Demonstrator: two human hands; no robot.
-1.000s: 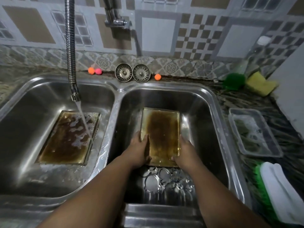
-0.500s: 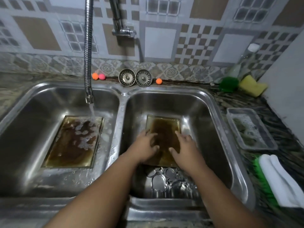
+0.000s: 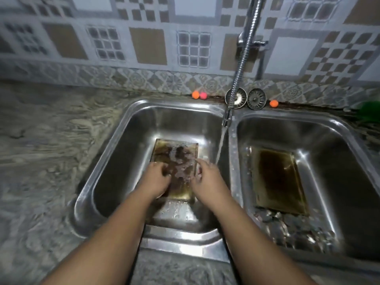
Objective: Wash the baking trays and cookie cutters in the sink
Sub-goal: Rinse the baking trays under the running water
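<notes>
Patterned tile wall, marbled surface, double steel sink. Head view: left tray lies flat in the left basin, long axis running away from the person, sudsy. Left hand and right hand flank its near end, fingers loosely spread and resting on it, nothing pinched; both equally near. Tap stream falls just right of it. Right tray sits in the right basin, cookie cutters below it. No readable writing.
</notes>
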